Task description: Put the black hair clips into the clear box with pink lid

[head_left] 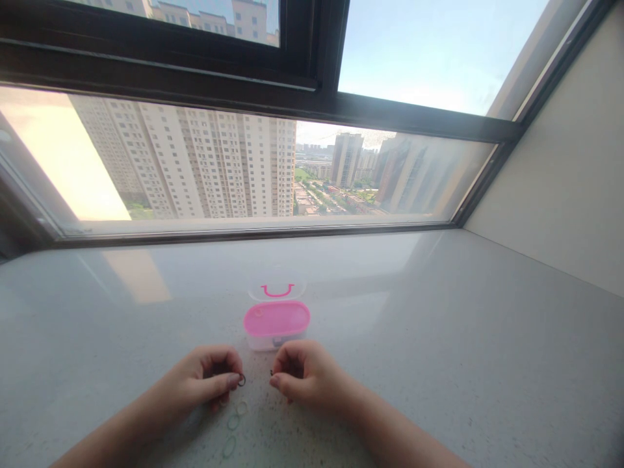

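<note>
My left hand (212,377) pinches a small dark ring (242,381), like a hair tie, between thumb and forefinger. Across a short gap, the thumb and forefinger of my right hand (305,372) are closed on a tiny dark piece (272,373), mostly hidden by the fingertips; its kind is unclear. On the counter just below and between the hands lie several pale green rings, among them an oval green ring (229,446) closest to me. Behind the hands sits a clear oval box with a pink lid (280,318); something dark shows through its side.
A clear piece with a pink handle (277,292) is right behind the box. The speckled pale counter (439,364) runs back to a dark-framed window (253,237). A plain wall (550,195) bounds the right side. Tall buildings stand outside.
</note>
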Motion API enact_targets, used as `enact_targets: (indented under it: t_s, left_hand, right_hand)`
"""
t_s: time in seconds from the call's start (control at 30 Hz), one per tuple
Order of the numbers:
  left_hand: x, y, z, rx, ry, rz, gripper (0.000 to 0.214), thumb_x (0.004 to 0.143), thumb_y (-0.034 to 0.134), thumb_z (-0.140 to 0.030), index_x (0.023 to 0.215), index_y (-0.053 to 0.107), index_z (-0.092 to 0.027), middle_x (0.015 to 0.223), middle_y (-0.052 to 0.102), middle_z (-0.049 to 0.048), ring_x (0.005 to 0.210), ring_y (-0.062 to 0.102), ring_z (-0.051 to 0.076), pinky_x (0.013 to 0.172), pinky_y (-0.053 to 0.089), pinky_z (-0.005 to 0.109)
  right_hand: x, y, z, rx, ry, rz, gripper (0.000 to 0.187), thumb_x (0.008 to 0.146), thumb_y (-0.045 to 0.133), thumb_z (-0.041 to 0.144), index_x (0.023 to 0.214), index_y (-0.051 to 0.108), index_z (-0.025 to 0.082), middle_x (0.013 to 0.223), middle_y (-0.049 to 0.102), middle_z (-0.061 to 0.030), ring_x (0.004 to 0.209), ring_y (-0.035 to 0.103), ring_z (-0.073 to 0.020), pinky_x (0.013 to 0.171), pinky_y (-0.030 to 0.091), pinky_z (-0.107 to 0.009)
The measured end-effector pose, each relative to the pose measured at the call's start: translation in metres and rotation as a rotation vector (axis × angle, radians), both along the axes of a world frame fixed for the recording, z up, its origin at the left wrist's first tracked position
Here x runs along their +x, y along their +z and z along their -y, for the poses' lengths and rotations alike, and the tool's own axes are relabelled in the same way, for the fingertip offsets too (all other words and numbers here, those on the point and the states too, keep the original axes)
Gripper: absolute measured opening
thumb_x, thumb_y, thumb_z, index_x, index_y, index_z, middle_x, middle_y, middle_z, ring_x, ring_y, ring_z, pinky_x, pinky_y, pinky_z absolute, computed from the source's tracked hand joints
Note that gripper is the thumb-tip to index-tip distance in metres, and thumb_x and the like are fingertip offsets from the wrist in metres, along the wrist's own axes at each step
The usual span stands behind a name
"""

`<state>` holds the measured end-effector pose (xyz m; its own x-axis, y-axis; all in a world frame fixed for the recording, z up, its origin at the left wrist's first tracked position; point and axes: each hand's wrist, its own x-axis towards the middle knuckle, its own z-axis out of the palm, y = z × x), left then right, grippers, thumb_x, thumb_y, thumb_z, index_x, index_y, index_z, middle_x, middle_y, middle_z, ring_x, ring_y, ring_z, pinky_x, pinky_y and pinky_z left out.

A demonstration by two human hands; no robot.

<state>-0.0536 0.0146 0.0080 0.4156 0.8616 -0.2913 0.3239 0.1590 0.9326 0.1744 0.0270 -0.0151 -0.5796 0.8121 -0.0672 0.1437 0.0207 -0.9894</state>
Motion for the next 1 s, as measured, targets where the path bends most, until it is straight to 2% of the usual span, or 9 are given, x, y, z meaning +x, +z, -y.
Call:
enact_targets:
  t_s: [0.6, 1.0]
  left_hand:
    - [0.0014, 0.0029, 0.0007, -0.007, 0.017, -0.025, 0.028, 0.071, 0.067, -0.042, 0.072, 0.059, -0.015, 0.055, 0.052, -0.0042, 0.05, 0.048, 0.011, 0.047, 0.036, 0.02]
    - [-0.0003, -0.0011, 0.0001, -0.001, 0.018, -0.02, 0.028, 0.071, 0.067, -0.043, 0.073, 0.059, -0.016, 0.057, 0.053, -0.0039, 0.05, 0.049, 0.012, 0.048, 0.037, 0.021]
  right_hand:
    - [0.0005, 0.0, -0.0001, 0.022, -0.009, 0.022, 0.009, 0.073, 0.062, 0.021, 0.074, 0.056, 0.014, 0.057, 0.05, 0.0034, 0.049, 0.046, -0.0072, 0.046, 0.034, -0.018]
    - [-0.0001, 0.0008, -0.0005, 0.0, -0.015, 0.017, 0.009, 0.072, 0.061, 0.021, 0.074, 0.055, 0.014, 0.057, 0.051, 0.003, 0.049, 0.048, -0.0075, 0.046, 0.035, -0.018]
